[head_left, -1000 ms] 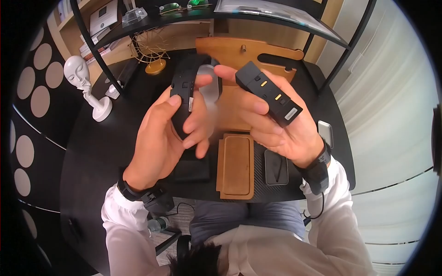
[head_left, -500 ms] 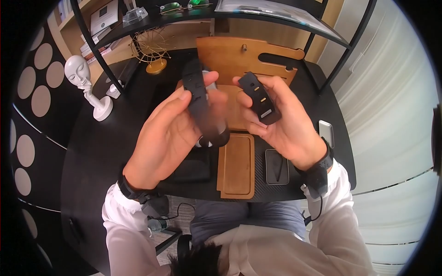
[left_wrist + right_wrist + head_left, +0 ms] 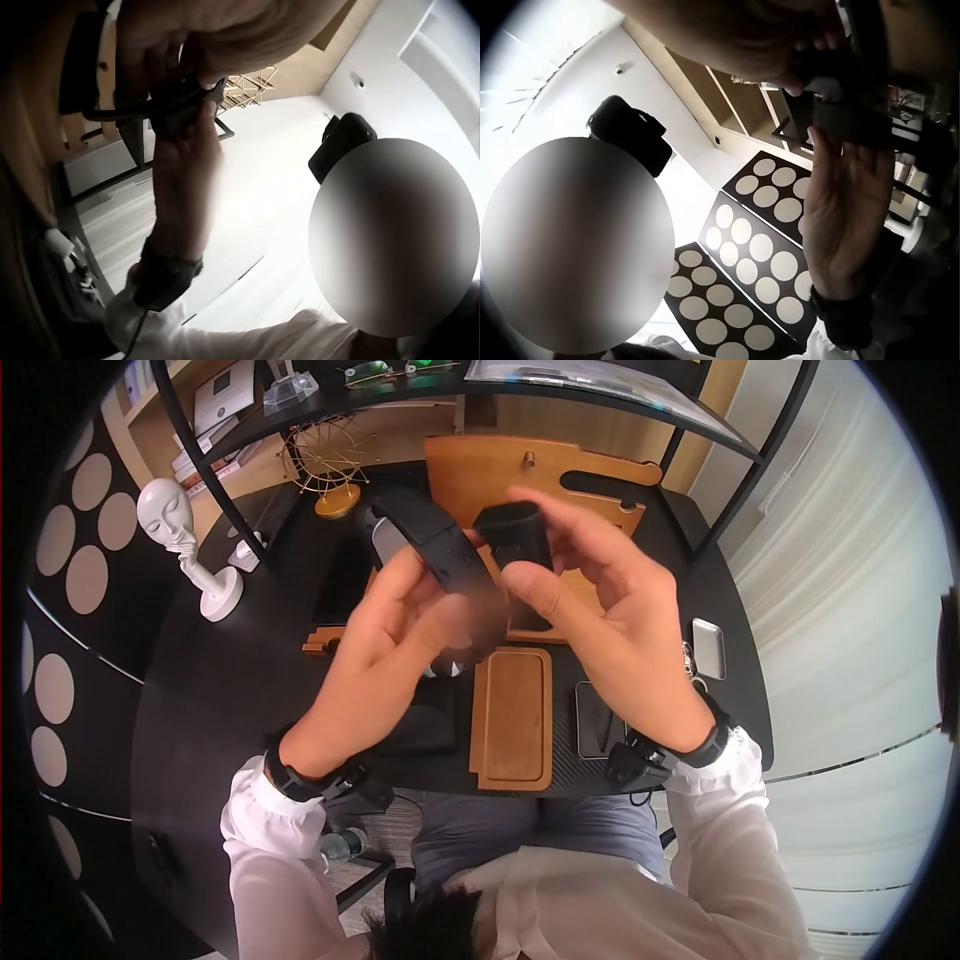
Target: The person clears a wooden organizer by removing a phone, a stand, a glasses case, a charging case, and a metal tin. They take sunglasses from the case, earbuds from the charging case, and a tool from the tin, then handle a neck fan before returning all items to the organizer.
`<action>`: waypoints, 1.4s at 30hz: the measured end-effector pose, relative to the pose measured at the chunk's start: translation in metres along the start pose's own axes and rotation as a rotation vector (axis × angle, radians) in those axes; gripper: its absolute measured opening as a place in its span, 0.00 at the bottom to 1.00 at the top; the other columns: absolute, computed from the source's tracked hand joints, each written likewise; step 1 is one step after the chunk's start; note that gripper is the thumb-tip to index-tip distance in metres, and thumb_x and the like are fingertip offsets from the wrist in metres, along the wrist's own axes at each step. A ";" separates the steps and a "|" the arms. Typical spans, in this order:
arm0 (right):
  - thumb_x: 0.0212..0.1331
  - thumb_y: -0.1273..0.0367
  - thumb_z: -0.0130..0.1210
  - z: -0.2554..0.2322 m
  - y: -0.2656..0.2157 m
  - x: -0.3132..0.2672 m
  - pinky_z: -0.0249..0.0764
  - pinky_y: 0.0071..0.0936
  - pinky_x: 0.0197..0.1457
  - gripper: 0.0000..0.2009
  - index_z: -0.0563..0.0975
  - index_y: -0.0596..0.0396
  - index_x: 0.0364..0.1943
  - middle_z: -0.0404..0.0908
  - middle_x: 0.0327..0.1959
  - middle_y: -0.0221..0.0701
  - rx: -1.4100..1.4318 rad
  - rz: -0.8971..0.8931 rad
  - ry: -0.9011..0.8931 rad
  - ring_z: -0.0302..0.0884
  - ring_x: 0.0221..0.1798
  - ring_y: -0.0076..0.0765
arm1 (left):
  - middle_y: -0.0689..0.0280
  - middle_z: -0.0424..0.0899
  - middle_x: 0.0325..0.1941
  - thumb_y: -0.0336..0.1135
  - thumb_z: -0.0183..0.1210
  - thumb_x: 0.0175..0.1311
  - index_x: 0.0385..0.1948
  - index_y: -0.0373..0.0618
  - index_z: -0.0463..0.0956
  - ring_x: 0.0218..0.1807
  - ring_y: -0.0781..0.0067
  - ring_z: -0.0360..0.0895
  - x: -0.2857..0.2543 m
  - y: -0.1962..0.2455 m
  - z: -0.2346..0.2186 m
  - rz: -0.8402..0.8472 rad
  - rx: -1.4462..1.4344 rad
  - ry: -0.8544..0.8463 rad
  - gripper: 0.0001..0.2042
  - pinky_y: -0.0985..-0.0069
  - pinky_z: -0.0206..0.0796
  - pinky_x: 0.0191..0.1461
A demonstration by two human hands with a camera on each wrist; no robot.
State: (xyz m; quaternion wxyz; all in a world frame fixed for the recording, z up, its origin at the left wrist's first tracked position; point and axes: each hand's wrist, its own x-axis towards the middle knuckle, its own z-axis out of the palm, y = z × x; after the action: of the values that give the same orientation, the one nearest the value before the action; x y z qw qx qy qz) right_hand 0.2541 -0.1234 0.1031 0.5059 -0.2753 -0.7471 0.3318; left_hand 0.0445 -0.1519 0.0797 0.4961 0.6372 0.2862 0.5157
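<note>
Above the desk, my left hand [image 3: 385,645] grips a curved black device [image 3: 425,525] shaped like a thick band, with a grey rounded pad on its inner side. Its lower end is blurred. Just to the right, my right hand [image 3: 620,610] holds a small black block [image 3: 515,530], thumb on the near side and fingers behind. The block's upper left corner is right beside the band. The left wrist view shows the right hand [image 3: 184,180] with its fingertips at dark parts, and the right wrist view shows the left hand [image 3: 847,210] under the black device.
Below the hands lie a brown wooden tray [image 3: 512,720], a metal tin [image 3: 588,705] and a black case [image 3: 415,728]. A wooden stand [image 3: 480,465] and gold wire ornament [image 3: 335,465] are behind. At right are a shallow metal lid [image 3: 708,650] and keys [image 3: 689,658]. A white figurine [image 3: 168,518] stands left.
Both hands have come closer together. The band has turned, its top now leaning left. The block has rotated, so its gold contacts no longer show, and my right thumb now lies across its near side.
</note>
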 end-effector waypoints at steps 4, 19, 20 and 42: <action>0.68 0.73 0.62 0.002 -0.009 -0.001 0.75 0.23 0.57 0.23 0.75 0.62 0.65 0.83 0.50 0.29 0.215 0.149 -0.028 0.77 0.51 0.21 | 0.61 0.69 0.72 0.34 0.47 0.81 0.77 0.37 0.51 0.69 0.75 0.68 -0.002 0.002 0.007 0.028 0.034 -0.042 0.27 0.74 0.60 0.71; 0.67 0.69 0.65 0.005 -0.003 0.007 0.80 0.17 0.34 0.16 0.77 0.65 0.53 0.84 0.40 0.30 0.408 0.189 0.059 0.81 0.37 0.17 | 0.58 0.73 0.61 0.52 0.40 0.83 0.76 0.34 0.51 0.51 0.73 0.75 -0.004 -0.005 0.014 0.121 0.395 -0.134 0.32 0.74 0.69 0.57; 0.66 0.70 0.65 0.006 -0.001 0.007 0.79 0.16 0.34 0.16 0.76 0.65 0.52 0.83 0.40 0.31 0.387 0.165 0.062 0.81 0.37 0.17 | 0.59 0.74 0.60 0.52 0.40 0.83 0.75 0.34 0.52 0.49 0.73 0.75 -0.004 -0.008 0.016 0.166 0.414 -0.104 0.32 0.75 0.69 0.55; 0.65 0.72 0.64 0.023 -0.007 -0.009 0.79 0.26 0.47 0.19 0.74 0.61 0.57 0.86 0.53 0.31 0.134 -0.004 0.117 0.84 0.46 0.25 | 0.50 0.79 0.62 0.46 0.49 0.78 0.71 0.41 0.63 0.39 0.46 0.84 -0.017 -0.017 0.022 0.343 0.965 0.099 0.26 0.61 0.76 0.38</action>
State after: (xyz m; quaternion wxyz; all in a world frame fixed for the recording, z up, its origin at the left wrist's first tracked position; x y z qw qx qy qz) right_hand 0.2349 -0.1394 0.0967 0.5669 -0.2581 -0.6928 0.3634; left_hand 0.0627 -0.1687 0.0579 0.0399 0.8063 0.4059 0.4285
